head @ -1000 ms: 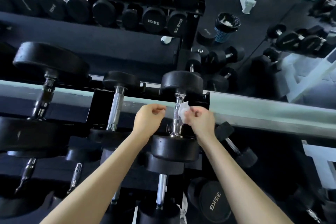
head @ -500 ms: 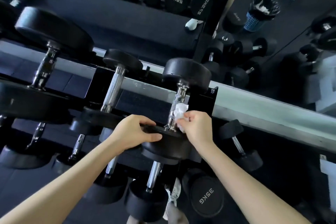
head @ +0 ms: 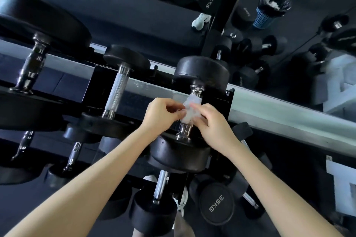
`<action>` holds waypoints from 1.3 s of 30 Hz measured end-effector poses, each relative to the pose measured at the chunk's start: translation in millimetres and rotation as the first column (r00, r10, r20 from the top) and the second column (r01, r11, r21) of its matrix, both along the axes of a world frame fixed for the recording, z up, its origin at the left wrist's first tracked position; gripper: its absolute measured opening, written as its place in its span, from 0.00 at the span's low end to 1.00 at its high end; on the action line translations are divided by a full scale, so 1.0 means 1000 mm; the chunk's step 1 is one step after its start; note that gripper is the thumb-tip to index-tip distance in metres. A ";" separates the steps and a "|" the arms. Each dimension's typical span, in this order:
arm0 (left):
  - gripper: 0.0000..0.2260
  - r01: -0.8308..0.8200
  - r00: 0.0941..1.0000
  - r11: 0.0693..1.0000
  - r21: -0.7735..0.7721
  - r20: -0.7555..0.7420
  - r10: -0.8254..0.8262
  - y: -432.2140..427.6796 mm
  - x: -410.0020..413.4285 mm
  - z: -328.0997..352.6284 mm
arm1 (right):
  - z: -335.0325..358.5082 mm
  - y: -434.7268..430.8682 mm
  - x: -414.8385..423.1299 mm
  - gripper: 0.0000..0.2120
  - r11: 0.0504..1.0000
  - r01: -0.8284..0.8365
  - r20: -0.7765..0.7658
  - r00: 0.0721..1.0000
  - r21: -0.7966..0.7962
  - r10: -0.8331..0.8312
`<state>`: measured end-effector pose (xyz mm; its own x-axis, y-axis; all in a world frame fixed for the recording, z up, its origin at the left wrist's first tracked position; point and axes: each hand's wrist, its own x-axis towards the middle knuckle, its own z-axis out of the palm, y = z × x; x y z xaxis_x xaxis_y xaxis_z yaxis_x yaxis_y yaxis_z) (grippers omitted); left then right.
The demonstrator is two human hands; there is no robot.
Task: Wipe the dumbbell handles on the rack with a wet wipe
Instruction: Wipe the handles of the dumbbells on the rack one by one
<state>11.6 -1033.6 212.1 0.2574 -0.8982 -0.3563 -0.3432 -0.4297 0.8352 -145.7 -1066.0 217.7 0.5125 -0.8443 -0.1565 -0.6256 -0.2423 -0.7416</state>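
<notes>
A black dumbbell (head: 200,72) lies on the top tier of the rack (head: 289,113), its chrome handle (head: 185,131) running toward me. A crumpled white wet wipe (head: 189,110) sits against the middle of that handle. My left hand (head: 160,114) pinches the wipe's left edge with its fingertips. From the right, my right hand (head: 212,123) pinches the wipe too, its fingers over the handle. Only the two ends of the handle show. A neighbouring dumbbell with a knurled handle (head: 116,90) lies to the left, untouched.
More dumbbells fill the rack to the left (head: 28,71) and on lower tiers, one marked 35KG (head: 216,204). A mirror behind reflects the weights, a white shoe (head: 201,21) and a blue mesh bin (head: 267,11). White bench frames (head: 341,184) stand at right.
My left hand left the near weight head and came up to the wipe. Both hands now hold the wipe, higher up on the handle than before.
</notes>
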 end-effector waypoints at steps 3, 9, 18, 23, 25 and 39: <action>0.07 -0.057 0.997 0.998 0.029 -0.054 0.058 -0.003 0.001 -0.005 | -0.006 -0.002 -0.001 0.18 0.975 0.199 0.015 0.980 -0.095 -0.198; 0.08 -0.026 0.981 0.992 -0.120 0.187 0.048 0.002 0.001 -0.002 | -0.020 0.004 0.002 0.08 0.954 0.085 0.060 0.996 -0.286 -0.071; 0.16 0.064 0.996 0.990 -0.129 0.073 -0.055 -0.006 -0.012 -0.004 | -0.030 0.000 0.003 0.13 0.959 0.261 0.216 0.948 -0.107 -0.234; 0.12 -0.046 0.999 0.988 -0.146 -0.017 0.044 -0.019 -0.018 -0.005 | -0.029 -0.014 0.011 0.09 0.931 0.329 0.253 0.925 -0.160 -0.284; 0.12 -0.084 0.996 0.980 -0.181 -0.015 0.082 -0.018 -0.019 -0.004 | -0.029 -0.012 0.013 0.09 0.909 0.357 0.257 0.918 -0.214 -0.300; 0.10 -0.070 0.954 0.997 -0.030 -0.294 0.058 -0.012 -0.005 0.021 | 0.015 -0.002 0.012 0.17 0.959 0.283 0.194 0.941 -0.004 -0.277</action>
<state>6.1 -1046.1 233.0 0.2045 -0.8983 -0.3889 -0.0538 -0.4070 0.9118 -133.8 -1067.8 233.2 0.2720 -0.9610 -0.0507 -0.5205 -0.1026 -0.8477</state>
